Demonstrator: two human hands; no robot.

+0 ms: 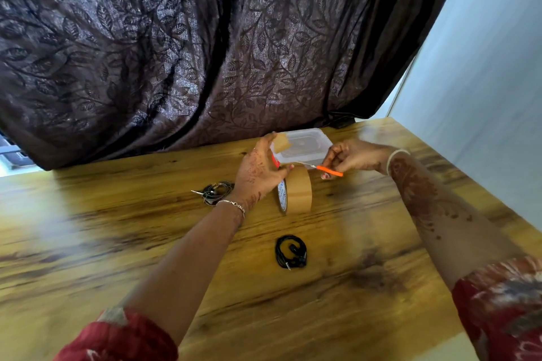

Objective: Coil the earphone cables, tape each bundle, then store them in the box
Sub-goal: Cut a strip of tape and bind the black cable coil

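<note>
A roll of brown tape (299,192) stands on edge on the wooden table (117,243). My left hand (258,173) rests against the roll and pinches a short pulled-out strip of tape (282,142) at its fingertips. My right hand (349,157) holds small scissors with an orange handle (330,170), blades pointing left toward the strip. Just behind both hands sits a clear plastic box (305,145) with its lid on. A coiled black earphone cable (291,251) lies nearer me. Left of the roll, a loosely bundled grey earphone cable (215,191) lies on the table.
A dark leaf-patterned curtain (205,47) hangs right behind the table's far edge. A pale wall (484,82) runs along the right side, close to the table's right edge.
</note>
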